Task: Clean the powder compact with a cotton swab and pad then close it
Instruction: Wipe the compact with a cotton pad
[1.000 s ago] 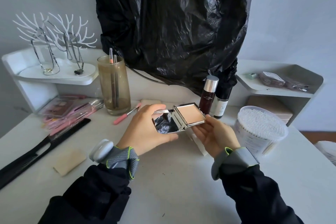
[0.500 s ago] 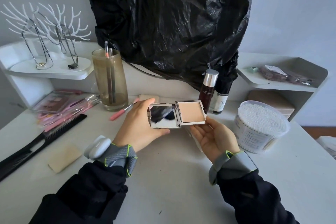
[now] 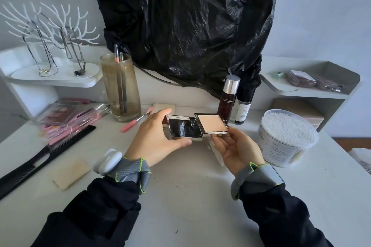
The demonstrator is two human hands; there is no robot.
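Observation:
A silver powder compact (image 3: 197, 127) lies open and flat above the white table, mirror half on the left, beige powder pan on the right. My left hand (image 3: 158, 140) grips the mirror half, thumb under its front edge, fingers over the back. My right hand (image 3: 236, 149) supports the powder half from beneath with its fingertips. A round clear tub of cotton swabs (image 3: 286, 136) stands to the right. A white pad or tissue (image 3: 217, 151) lies on the table, partly hidden under my right hand.
Two dark bottles (image 3: 228, 96) stand just behind the compact. A glass with pencils (image 3: 120, 88), a pink brush (image 3: 134, 122), black combs (image 3: 42, 155), a beige sponge (image 3: 69, 173) and pink packets (image 3: 66, 120) lie left. A black plastic bag (image 3: 186, 26) hangs behind. White shelves (image 3: 305, 90) flank the table.
The compact has been opened wider and levelled out, from a tilted V to nearly flat. Both hands stayed on it and shifted only slightly.

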